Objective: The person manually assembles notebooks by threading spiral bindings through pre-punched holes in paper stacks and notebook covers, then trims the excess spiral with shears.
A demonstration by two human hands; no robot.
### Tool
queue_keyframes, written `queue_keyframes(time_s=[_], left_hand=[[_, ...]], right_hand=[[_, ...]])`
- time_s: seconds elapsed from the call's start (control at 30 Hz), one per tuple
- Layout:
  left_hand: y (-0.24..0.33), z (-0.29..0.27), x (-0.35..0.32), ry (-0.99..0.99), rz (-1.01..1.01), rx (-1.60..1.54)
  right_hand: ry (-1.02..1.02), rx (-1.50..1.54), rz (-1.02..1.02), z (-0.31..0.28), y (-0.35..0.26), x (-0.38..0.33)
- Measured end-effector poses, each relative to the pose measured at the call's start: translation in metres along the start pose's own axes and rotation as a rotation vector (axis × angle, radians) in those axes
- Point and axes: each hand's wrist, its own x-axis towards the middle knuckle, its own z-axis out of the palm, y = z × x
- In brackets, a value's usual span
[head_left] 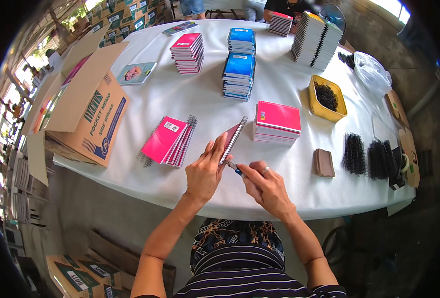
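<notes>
In my left hand a small red spiral notebook stands tilted, its wire coil facing right. My right hand, with a ring on one finger, closes round blue-handled pliers. The jaws of the pliers meet the lower end of the coil, and my fingers hide part of them. To the left lies a stack of red spiral notebooks with coils showing on both sides. Right of the held notebook sits a pile of red-covered notebooks, no coils showing on its visible sides.
A yellow tub contains black wire pieces. Bundles of black coils and a brown block-like object lie at right. Blue notebook stacks, another red stack and a tall coil-bound stack stand farther back. An open carton occupies the left.
</notes>
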Motion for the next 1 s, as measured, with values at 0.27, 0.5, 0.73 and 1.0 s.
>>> queue_keyframes(time_s=[0.27, 0.5, 0.73, 1.0], left_hand=[[-0.022, -0.035, 0.012, 0.059, 0.236, 0.284], [-0.142, -0.104, 0.009, -0.707, -0.114, 0.028], [-0.117, -0.095, 0.026, -0.314, -0.009, -0.085], [-0.063, -0.024, 0.018, -0.381, -0.087, -0.732]], right_hand=[[-0.240, 0.407, 0.264, -0.023, 0.012, 0.017], [0.156, -0.193, 0.044, -0.029, 0.077, 0.002], [0.516, -0.138, 0.615, -0.110, 0.188, 0.054], [0.358, 0.233, 0.684, -0.128, 0.188, 0.073]])
